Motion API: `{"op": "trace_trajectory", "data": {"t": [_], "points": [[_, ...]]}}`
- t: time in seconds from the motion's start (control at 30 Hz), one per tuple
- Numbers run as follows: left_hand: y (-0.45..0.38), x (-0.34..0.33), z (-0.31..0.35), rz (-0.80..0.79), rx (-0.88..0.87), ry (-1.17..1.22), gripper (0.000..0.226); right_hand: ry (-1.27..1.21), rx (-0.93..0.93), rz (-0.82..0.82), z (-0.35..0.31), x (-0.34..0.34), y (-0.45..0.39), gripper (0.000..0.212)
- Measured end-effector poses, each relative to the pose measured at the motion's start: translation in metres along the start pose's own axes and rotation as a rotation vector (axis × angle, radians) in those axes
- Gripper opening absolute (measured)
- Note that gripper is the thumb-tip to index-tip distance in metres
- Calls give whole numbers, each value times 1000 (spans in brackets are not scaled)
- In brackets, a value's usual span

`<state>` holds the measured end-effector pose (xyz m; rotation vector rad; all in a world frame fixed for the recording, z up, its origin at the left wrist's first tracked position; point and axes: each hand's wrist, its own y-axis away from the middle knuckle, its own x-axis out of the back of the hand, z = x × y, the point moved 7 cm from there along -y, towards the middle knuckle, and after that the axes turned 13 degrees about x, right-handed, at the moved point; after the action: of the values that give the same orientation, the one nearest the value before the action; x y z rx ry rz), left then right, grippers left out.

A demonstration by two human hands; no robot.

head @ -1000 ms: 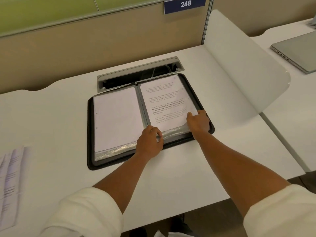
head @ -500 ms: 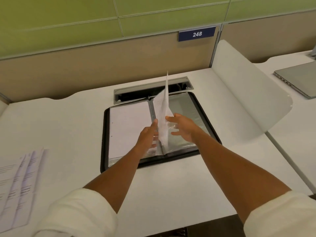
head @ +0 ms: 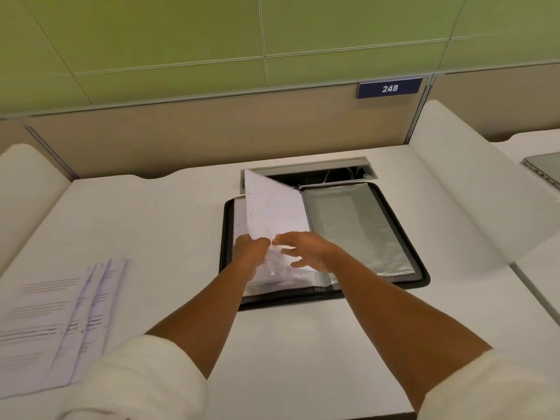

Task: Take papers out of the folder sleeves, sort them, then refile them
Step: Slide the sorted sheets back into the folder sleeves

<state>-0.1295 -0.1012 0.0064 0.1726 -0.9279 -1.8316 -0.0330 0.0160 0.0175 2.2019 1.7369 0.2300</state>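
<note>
Left hand [head: 251, 251] pinches a sleeve [head: 274, 207] near its edge, lifting it over the open folder [head: 419, 262] on the tabletop [head: 169, 225]; right hand [head: 306, 253], fingers relaxed, steadies it, likely to reach papers

A black zip folder [head: 421, 277] lies open on the white worktop [head: 169, 213]. Its right clear sleeve [head: 354, 228] lies flat; a paper-filled sleeve [head: 272, 207] stands tilted leftward. Printed papers [head: 51, 322] lie fanned, well left.
</note>
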Motion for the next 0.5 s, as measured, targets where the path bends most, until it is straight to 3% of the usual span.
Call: {"op": "trace_trajectory", "data": {"t": [0.17, 0.3, 0.5], "points": [[-14, 45, -19, 155, -68, -225, 2, 153, 10, 66, 6, -23, -17, 20], [-23, 87, -37, 242, -83, -339, 35, 181, 29, 114, 9, -50, -35, 19], [-30, 168, -59, 452, -54, -337, 30, 223, 80, 99, 7, -120, -69, 19]]}}
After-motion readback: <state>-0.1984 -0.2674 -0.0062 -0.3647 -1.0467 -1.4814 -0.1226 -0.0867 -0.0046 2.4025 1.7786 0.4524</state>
